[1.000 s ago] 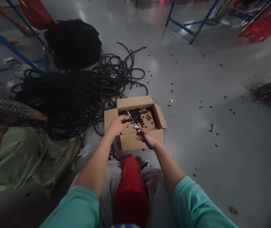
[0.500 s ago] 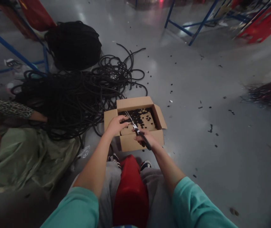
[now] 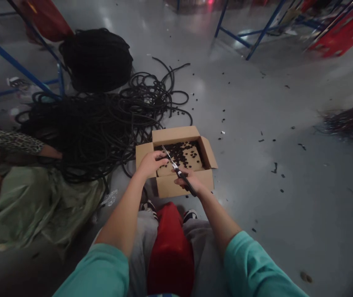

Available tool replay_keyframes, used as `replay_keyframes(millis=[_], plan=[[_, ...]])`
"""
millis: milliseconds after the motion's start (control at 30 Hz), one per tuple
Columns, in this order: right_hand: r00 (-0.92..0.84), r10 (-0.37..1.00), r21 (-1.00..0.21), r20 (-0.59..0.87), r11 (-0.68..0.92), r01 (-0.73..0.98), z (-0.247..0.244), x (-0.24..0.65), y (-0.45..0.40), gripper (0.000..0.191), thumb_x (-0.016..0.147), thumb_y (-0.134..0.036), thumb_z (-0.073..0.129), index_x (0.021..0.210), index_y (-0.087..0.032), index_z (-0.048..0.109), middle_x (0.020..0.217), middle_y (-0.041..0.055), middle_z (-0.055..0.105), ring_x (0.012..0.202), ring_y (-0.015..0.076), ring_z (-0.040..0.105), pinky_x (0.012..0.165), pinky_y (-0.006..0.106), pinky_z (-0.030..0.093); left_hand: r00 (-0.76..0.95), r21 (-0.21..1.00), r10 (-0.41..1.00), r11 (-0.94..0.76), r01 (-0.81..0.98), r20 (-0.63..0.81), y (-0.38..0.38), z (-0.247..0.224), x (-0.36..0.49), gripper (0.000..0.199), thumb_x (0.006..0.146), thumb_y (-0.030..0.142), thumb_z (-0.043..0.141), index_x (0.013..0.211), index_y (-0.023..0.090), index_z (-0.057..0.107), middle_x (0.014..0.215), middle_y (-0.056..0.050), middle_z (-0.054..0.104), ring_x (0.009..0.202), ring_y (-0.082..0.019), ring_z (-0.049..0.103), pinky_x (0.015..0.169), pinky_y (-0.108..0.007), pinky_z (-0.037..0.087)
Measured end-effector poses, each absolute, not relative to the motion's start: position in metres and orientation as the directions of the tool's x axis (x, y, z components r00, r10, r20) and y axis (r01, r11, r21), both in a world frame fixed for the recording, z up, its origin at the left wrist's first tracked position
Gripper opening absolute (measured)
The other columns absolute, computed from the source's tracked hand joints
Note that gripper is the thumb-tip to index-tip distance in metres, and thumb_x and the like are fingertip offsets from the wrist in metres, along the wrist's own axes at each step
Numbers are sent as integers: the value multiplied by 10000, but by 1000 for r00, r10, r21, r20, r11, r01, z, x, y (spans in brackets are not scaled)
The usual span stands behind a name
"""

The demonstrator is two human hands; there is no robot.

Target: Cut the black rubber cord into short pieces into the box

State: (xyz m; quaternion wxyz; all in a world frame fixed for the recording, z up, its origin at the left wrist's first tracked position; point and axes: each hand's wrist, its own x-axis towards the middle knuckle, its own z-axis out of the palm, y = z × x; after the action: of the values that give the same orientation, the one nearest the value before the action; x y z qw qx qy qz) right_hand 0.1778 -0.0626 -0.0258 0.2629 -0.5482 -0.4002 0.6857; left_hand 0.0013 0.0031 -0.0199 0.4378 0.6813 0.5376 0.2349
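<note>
My right hand is wrapped round the black handles of a pair of scissors. Their blades point away from me and to the left, over an open cardboard box. Close beside the blades is my left hand, its thumb and fingers bent towards each other above the box's left side. What those fingers pinch, if anything, is too dark and small to make out. Many small black cut pieces lie inside the box on a brown cardboard surface.
Tangled black tubing heaps left of the box, with a large black coil behind it. Another person's arm reaches into the heap. A green sheet lies nearer me. Blue metal frames stand beyond; black scraps dot the floor.
The scissors' blades and handles have come closer together. Both hands stay in nearly the same place over the box.
</note>
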Motion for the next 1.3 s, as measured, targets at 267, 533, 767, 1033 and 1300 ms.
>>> replay_keyframes(millis=[267, 533, 767, 1033, 1300], plan=[[-254, 832, -866, -493, -497, 52, -31, 176, -62, 555, 478, -217, 638, 1028, -164, 577, 653, -39, 486, 637, 107, 445, 615, 248, 357, 275, 617, 950, -128, 777, -150, -5, -16, 10, 171, 653, 277, 584, 798, 203, 635, 883, -20, 672, 829, -185, 587, 701, -270, 407], [-202, 805, -829, -558, -553, 85, -23, 172, -63, 540, 497, -186, 591, 1034, -136, 596, 485, -78, 418, 439, 63, 351, 455, 216, 271, 229, 578, 963, -109, 809, -140, -2, -15, 7, 167, 657, 279, 591, 805, 216, 635, 888, -11, 674, 831, -183, 588, 711, -270, 404], [-180, 774, -794, -607, -596, 118, -21, 173, -61, 538, 472, -128, 571, 1009, -118, 606, 421, -93, 398, 385, 55, 323, 420, 213, 243, 232, 545, 959, -107, 831, -166, -2, -15, 7, 162, 667, 292, 586, 806, 223, 633, 916, -7, 672, 857, -187, 588, 705, -271, 402], [-272, 756, -792, -595, -610, 34, -30, 173, -63, 598, 482, -156, 563, 1079, -126, 541, 470, -77, 445, 436, 70, 366, 437, 205, 250, 276, 306, 943, -211, 928, -188, -10, -8, 17, 205, 705, 294, 554, 894, 259, 624, 931, -21, 667, 879, -209, 583, 682, -285, 399], [-176, 770, -788, -613, -612, 70, -36, 169, -63, 540, 496, -195, 571, 1035, -160, 573, 443, -80, 404, 423, 76, 353, 433, 206, 258, 280, 213, 952, -249, 945, -128, -15, -7, 26, 189, 749, 267, 498, 906, 242, 600, 934, -37, 649, 908, -214, 548, 670, -289, 396]])
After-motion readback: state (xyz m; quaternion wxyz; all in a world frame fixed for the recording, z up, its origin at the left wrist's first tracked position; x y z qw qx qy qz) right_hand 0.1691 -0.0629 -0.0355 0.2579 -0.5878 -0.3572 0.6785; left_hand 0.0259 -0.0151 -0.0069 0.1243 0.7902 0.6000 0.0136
